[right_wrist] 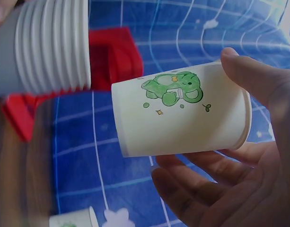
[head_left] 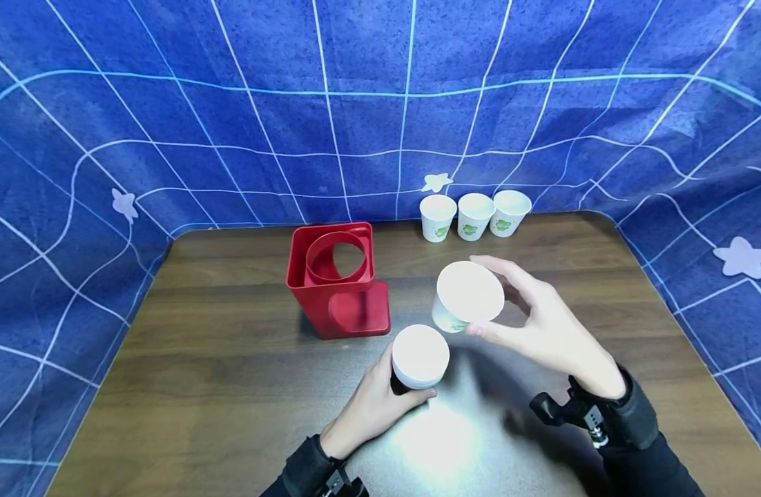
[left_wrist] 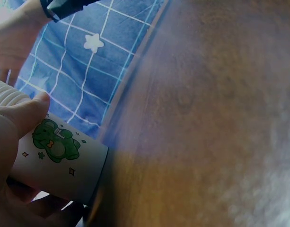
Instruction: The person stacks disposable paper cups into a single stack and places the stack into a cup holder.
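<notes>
My left hand (head_left: 380,393) grips a stack of nested white paper cups (head_left: 420,357), its mouth facing up. In the left wrist view the thumb lies along the lowest cup (left_wrist: 55,151), printed with a green bear, and its base is right at the tabletop. My right hand (head_left: 542,321) holds a single white paper cup (head_left: 467,297) between thumb and fingers, raised above and right of the stack. That single cup (right_wrist: 182,111) shows a green bear too, and its base is near the stacked rims (right_wrist: 55,47), apart from them.
A red holder (head_left: 337,283) with a round ring in its square top and a low platform stands left of the hands. Three paper cups (head_left: 476,216) stand in a row at the table's back edge. A blue gridded cloth (head_left: 368,117) hangs behind the wooden table (head_left: 219,345).
</notes>
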`<state>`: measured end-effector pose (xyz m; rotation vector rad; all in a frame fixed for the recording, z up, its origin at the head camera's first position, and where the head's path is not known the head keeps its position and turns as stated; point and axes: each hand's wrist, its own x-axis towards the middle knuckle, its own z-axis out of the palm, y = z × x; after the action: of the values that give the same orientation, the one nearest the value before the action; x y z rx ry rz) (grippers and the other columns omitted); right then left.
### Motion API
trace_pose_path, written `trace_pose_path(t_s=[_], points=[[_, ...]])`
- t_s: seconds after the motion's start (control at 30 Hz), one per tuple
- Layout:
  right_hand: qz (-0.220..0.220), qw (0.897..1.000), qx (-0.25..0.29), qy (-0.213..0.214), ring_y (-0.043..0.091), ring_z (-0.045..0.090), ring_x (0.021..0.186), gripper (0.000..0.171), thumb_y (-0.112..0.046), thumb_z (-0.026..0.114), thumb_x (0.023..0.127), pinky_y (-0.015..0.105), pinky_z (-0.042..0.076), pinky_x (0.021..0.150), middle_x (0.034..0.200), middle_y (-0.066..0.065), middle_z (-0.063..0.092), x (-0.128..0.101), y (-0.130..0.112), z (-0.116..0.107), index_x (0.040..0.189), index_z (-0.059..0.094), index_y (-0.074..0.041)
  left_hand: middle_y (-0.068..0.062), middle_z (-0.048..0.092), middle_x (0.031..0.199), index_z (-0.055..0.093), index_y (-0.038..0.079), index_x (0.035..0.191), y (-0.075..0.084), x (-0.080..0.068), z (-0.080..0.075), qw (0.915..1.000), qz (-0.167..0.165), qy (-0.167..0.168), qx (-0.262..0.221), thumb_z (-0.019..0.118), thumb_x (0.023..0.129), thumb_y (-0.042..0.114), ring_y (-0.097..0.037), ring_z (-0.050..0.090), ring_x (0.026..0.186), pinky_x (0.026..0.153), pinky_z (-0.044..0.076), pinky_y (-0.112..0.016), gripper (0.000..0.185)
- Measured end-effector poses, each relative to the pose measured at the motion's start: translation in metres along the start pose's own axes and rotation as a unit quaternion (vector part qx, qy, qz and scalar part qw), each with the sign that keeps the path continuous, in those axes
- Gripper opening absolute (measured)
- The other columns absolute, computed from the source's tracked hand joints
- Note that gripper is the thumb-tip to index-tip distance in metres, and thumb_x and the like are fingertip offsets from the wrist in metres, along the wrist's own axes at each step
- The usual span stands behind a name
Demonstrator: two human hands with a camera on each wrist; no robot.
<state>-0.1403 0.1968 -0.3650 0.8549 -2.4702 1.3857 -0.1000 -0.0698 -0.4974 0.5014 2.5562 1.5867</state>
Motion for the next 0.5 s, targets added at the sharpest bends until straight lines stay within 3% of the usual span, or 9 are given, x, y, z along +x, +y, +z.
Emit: trace_pose_path(t_s=[0.3, 0.5], points=[[-0.016, 0.998, 0.033, -0.055, 0.011, 0.061, 0.122, 0.088, -0.009, 0.092, 0.074, 0.020, 0.049, 0.104, 0.143, -0.001, 0.060, -0.004, -0.016, 0.015, 0.151, 0.049, -0.014, 0.013, 0.057, 0.142, 0.033, 0.037, 0.156, -0.002, 0.001, 0.000, 0.9999, 0.003, -0.003, -0.015, 0.089, 0.080, 0.039, -0.008, 0.056, 0.128, 0.111, 0.046, -0.044, 0.095], [-0.023, 0.996, 0.036, -0.082, 0.013, 0.062, 0.122, 0.088, -0.015, 0.092, 0.076, 0.024, 0.050, 0.104, 0.142, -0.004, 0.062, -0.006, -0.019, 0.023, 0.151, 0.048, -0.018, 0.007, 0.059, 0.142, 0.031, 0.029, 0.159, -0.002, 0.000, 0.000, 0.9999, -0.002, -0.007, -0.010, 0.087, 0.082, 0.041, -0.010, 0.057, 0.128, 0.111, 0.046, -0.047, 0.096]])
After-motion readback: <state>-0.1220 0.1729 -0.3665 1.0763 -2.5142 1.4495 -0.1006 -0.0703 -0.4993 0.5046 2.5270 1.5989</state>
